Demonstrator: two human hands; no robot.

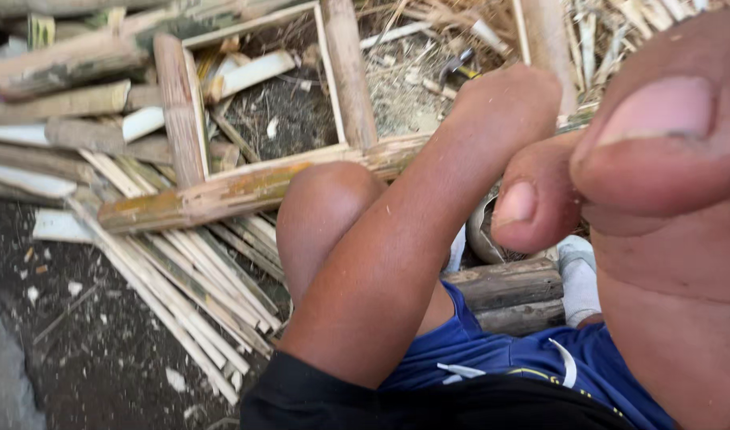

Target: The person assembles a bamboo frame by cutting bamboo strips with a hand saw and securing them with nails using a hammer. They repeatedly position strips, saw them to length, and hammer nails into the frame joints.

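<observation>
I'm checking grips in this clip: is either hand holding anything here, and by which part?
Cannot be told. The right hand fills the lens, showing only fingertips; the left hand is a fist, its contents hidden.

Dark dirt ground (102, 358) strewn with split bamboo strips (189, 279), daylight

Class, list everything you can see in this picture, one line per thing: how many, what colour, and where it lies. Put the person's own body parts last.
Bamboo frame: one, yellow-green and tan, upper middle, lying on the ground.
Thin bamboo strips: many, pale cream, fanned out at lower left under the frame.
Split bamboo pieces: several, tan and green, piled at upper left.
Dry straw: a heap, pale yellow, top right.
Logs: two, grey-brown, stacked at right of centre.
Ground: dark soil with pale chips, lower left.
Shorts: one pair, blue, bottom centre.
Knee: one, centre.
Left hand: one, closed, upper centre; contents hidden.
Right hand: one, close to the camera, blurred.
</observation>
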